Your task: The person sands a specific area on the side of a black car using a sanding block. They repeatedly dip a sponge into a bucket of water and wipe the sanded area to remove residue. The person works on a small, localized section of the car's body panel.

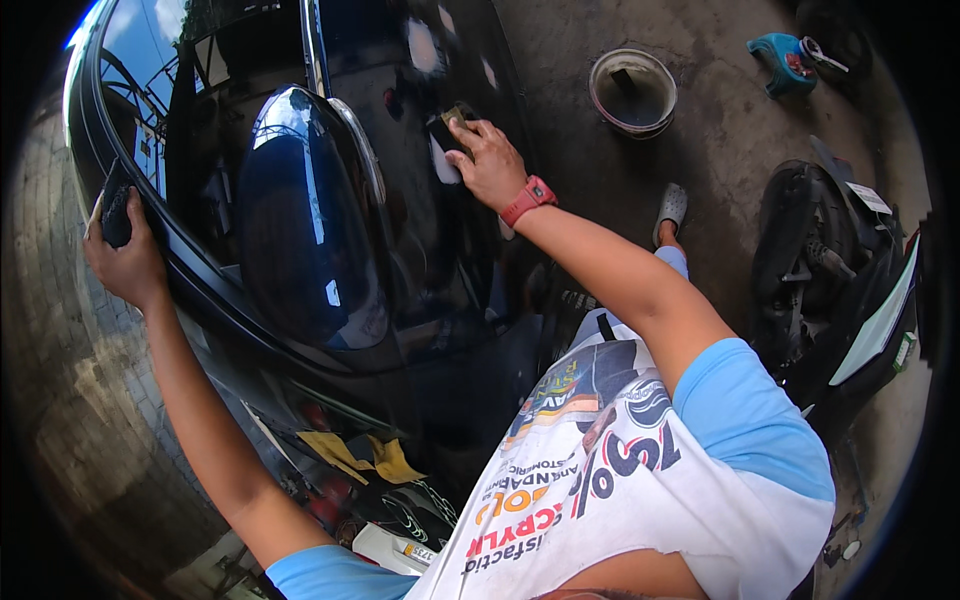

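A glossy black car (pixel 430 290) fills the middle, its side mirror (pixel 300 220) below me beside a dark window (pixel 210 120). My left hand (pixel 128 240) grips a dark pad or block (pixel 117 205) at the outer edge of the window frame. My right hand (pixel 488 165) is closed on a small tan pad (pixel 458 117) against the bodywork, partly over a pale, scuffed patch (pixel 443 160). More pale patches (pixel 425 50) show farther along the panel. A red watch is on my right wrist.
A bucket (pixel 633 95) of grey water stands on the stained floor beyond the car. A turquoise stool (pixel 778 65) holds small items at top right. A dark motorbike (pixel 810 260) is at right, near my clogged foot (pixel 668 215). Yellow sheets (pixel 370 455) lie low by the car.
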Demonstrator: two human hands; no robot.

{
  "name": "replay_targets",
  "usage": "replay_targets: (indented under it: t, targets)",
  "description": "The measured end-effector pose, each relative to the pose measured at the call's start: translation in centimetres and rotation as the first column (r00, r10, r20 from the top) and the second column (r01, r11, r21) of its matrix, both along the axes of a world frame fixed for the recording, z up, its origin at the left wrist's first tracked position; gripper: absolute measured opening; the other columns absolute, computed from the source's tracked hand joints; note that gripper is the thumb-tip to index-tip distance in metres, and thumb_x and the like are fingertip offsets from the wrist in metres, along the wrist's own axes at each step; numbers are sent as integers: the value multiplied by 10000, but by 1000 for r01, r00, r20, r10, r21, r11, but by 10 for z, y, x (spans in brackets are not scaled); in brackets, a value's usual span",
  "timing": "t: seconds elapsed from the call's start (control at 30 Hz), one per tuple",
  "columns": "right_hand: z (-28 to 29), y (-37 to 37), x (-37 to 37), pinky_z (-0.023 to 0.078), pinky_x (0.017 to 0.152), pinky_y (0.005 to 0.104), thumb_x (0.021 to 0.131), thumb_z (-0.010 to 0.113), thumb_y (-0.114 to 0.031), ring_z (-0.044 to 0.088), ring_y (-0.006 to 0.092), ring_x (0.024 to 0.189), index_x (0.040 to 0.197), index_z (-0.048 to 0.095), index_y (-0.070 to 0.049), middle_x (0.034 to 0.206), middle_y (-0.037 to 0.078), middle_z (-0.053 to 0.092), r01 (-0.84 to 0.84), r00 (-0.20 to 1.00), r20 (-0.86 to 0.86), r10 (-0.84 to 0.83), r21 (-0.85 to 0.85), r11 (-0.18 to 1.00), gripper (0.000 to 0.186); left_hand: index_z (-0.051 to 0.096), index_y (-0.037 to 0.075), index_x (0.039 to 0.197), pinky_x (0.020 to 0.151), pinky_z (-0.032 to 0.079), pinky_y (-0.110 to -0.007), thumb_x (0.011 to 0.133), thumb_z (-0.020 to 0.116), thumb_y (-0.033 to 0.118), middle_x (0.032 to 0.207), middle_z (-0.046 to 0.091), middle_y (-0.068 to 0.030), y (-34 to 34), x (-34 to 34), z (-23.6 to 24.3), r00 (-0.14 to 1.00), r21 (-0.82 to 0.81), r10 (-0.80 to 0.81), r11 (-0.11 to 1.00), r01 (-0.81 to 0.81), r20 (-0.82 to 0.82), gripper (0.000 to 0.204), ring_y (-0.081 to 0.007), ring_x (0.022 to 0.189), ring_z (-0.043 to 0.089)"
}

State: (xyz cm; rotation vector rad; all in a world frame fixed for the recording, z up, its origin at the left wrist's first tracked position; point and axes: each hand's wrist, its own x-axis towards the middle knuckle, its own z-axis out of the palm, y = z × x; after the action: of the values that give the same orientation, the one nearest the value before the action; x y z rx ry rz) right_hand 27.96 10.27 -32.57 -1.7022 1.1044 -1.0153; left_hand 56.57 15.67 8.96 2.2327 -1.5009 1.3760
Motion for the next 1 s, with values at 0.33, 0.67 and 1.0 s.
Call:
replay_targets:
  t: [0.33,0.67,1.0]
  targets:
    - [-27,-24,8,521,1080,443,962,744,-220,659,363,1234,1392,701,-77,1301,157,705,49,993,93,-66,170,984,456,780,91,1230,991,546,-413,915,845,482,1203,738,-94,-4,-4,3,999,12,-53,999,53,0,506,-295,1133,723]
    - [-43,0,-2,515,1094,435,938,770,-178,647,361,1244,1412,685,-60,1310,161,693,53,990,122,-73,161,986,496,781,90,1223,989,546,-411,914,845,477,1188,739,-98,-5,0,-6,996,-1,-89,996,89,-18,499,-290,1129,724]
    - [-39,48,-20,503,1117,443,941,773,-153,623,354,1293,1443,678,-111,1411,155,648,-70,991,120,59,85,994,513,779,78,1219,992,542,-423,906,849,491,1186,740,-105,8,8,1,996,-10,-84,996,84,4,524,-303,1114,724]
